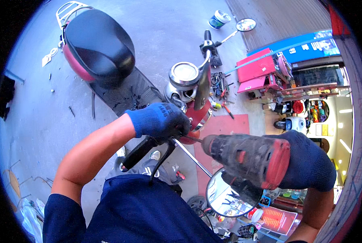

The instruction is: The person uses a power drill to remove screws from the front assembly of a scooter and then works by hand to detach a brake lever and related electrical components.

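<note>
My right hand (310, 160), in a dark blue glove, grips a worn black and red power drill (245, 156). The drill lies nearly level, its thin bit pointing left toward the scooter's handlebar. Curled at the handlebar centre is my left hand (160, 119), in a blue and black glove; its fingertips are closed near the bit's tip, and what they hold is hidden. Just below it sticks out the black handlebar grip (138, 153) with its brake lever. A round mirror (233, 192) on a chrome stem sits under the drill. The scooter's round gauge (184, 73) is beyond my left hand.
The scooter's black seat (100, 44) is at the upper left. Loose tools (220, 87) lie on the floor by a red tool chest (258, 69). A bucket (219, 19) stands at the far side. A red mat (223, 125) lies beyond the drill. Shop shelves are on the right.
</note>
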The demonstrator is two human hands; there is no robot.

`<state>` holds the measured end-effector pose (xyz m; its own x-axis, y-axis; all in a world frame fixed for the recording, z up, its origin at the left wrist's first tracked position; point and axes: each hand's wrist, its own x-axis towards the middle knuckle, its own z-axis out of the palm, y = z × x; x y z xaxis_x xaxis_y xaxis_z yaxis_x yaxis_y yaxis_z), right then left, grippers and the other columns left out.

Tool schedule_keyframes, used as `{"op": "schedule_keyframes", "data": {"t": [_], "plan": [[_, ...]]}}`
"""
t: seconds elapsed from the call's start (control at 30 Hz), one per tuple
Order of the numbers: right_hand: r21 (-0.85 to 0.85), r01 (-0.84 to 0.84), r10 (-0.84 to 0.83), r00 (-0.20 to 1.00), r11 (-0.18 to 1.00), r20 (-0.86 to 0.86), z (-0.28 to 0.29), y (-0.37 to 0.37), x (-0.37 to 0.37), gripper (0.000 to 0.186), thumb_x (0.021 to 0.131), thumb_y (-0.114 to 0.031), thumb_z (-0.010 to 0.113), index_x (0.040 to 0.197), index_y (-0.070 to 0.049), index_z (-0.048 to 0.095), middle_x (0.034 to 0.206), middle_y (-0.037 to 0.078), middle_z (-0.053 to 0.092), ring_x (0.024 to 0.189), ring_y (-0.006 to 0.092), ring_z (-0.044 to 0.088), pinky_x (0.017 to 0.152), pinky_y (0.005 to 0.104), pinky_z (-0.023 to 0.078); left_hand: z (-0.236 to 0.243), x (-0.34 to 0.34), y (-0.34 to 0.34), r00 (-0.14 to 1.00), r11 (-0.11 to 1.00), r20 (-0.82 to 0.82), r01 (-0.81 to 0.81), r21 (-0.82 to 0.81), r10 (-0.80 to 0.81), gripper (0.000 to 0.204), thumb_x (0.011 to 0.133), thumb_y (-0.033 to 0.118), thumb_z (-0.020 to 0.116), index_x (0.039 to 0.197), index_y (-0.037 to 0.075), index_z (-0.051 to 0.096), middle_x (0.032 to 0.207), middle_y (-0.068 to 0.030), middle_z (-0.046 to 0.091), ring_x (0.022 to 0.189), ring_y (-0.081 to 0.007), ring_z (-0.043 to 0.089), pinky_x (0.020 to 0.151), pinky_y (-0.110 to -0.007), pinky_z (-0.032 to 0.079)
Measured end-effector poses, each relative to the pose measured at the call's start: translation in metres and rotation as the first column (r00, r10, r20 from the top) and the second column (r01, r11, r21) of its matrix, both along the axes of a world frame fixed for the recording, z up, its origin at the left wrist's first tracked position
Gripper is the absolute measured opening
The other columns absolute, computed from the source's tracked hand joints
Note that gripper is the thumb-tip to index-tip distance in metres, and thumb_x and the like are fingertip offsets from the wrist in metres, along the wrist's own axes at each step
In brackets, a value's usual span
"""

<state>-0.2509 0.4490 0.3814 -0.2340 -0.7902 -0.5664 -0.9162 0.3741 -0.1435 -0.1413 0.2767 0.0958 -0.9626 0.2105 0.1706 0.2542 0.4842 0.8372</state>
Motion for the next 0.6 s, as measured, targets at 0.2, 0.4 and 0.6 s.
{"op": "schedule_keyframes", "data": {"t": [0.2,0.4,0.6], "plan": [[0.003,-0.002,0.002,1.000,1.000,-0.031,0.003,0.001,0.009,0.049,0.072,-0.032,0.075,0.111,-0.005,0.059,0.104,0.017,0.062,0.096,0.0333,0.059,0.086,0.0392,0.046,0.010,-0.010,-0.002,0.996,0.975,0.007,0.087,-0.206,-0.087,0.019,0.077,0.017,0.063,0.094,0.012,0.066,0.084,-0.0133,0.064,0.078,-0.0313,0.063,0.070,-0.040,0.049],[-0.023,-0.040,0.040,0.999,0.999,-0.015,0.003,-0.012,0.003,0.050,0.072,-0.031,0.075,0.111,-0.005,0.059,0.103,0.017,0.062,0.095,0.0332,0.060,0.086,0.0393,0.047,0.031,-0.011,-0.011,0.990,0.954,0.111,0.113,-0.277,-0.085,0.027,0.072,0.023,0.069,0.095,0.011,0.066,0.083,-0.0155,0.064,0.078,-0.0334,0.062,0.071,-0.041,0.049],[-0.026,0.023,-0.024,0.999,0.999,-0.029,0.009,0.001,0.012,0.050,0.072,-0.031,0.075,0.111,-0.005,0.058,0.103,0.017,0.062,0.095,0.0331,0.060,0.086,0.0393,0.047,0.040,-0.018,-0.002,0.989,0.930,0.014,0.141,-0.340,-0.145,0.016,0.071,0.016,0.067,0.086,0.011,0.069,0.076,-0.0130,0.065,0.071,-0.0296,0.064,0.065,-0.039,0.050]]}}
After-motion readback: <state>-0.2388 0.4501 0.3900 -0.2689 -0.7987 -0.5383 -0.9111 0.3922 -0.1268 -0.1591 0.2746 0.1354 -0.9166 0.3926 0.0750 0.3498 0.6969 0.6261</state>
